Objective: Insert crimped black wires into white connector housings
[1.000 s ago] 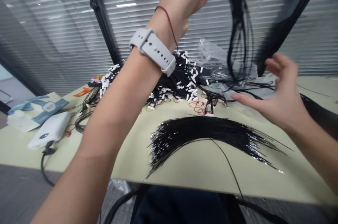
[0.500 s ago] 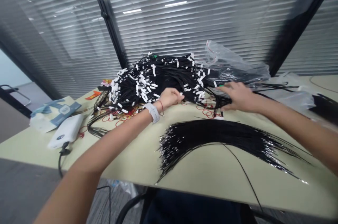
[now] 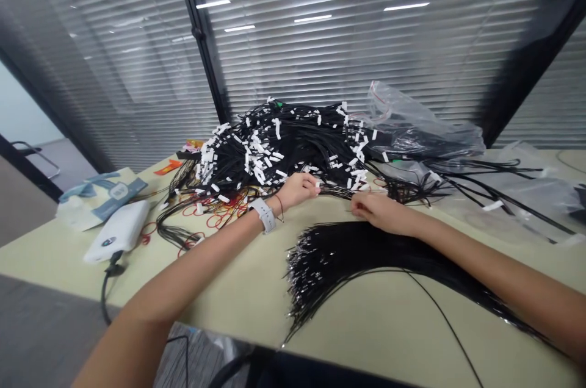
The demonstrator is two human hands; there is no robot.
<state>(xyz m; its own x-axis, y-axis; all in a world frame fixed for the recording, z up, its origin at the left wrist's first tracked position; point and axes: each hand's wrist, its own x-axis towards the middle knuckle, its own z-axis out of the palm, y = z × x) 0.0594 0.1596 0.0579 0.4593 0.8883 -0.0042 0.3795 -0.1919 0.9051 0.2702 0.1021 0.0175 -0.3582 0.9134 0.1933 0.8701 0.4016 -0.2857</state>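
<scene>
My left hand (image 3: 300,189) is closed in a pinch at the front of a big heap of black cables (image 3: 302,138) with white tags. Between its fingertips shows a small white piece (image 3: 317,185), which looks like a cable tag or connector. My right hand (image 3: 373,210) has its fingers curled together just above the table, at the far edge of a fanned bundle of black wires (image 3: 341,254) with silvery ends. What its fingers hold, if anything, is hidden. Thin dark wires (image 3: 336,191) run between the two hands.
Red rings of thin wire (image 3: 215,220) lie left of my left hand. Further left are a white power bank (image 3: 118,232) with a black cord and a blue-and-white packet (image 3: 107,193). Clear plastic bags (image 3: 421,119) and loose tagged cables lie at the right. Blinds stand behind.
My right hand has come left and nearer to me, from the cables on the right, and its spread fingers have closed. My left hand still pinches the white piece. The view has shifted slightly.
</scene>
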